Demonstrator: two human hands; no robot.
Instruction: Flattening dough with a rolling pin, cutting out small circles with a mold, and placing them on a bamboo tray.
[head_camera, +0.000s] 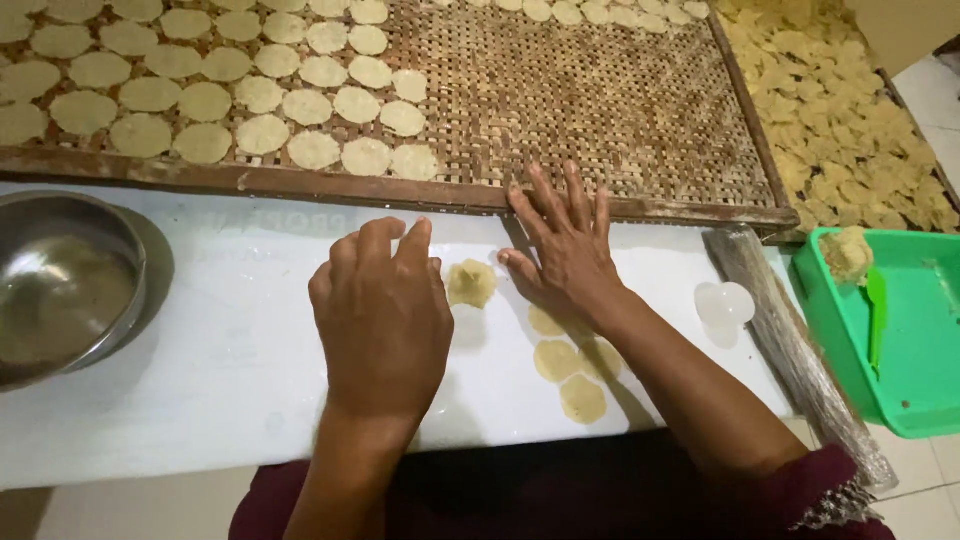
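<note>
The small lump of dough (470, 283) sits on the white desk (230, 370) between your two hands, roughly round with a ragged edge, so it has no clear long axis and points no particular way. Just below and to its right, four flattened dough discs (556, 360) lie in a loose cluster, partly under your right forearm.

The desk is covered in a smooth white sheet. Along its far edge rests a woven bamboo tray (600, 110) in a wooden frame, its left part filled with rows of pale round discs (260, 95). A second tray (850, 120) at the far right holds a heap of yellower pieces. A steel bowl (65, 285) stands at the left, a plastic-wrapped rolling pin (790, 350) lies at the right edge, with a clear plastic round (725, 303) just beside it, and a green tray (920, 340) beyond that over a tiled floor.

Your left hand (385, 320) hovers palm down just left of the lump, fingers loosely curled and holding nothing. Your right hand (565, 245) lies flat, fingers spread wide, fingertips touching the tray's frame, thumb near the lump.
</note>
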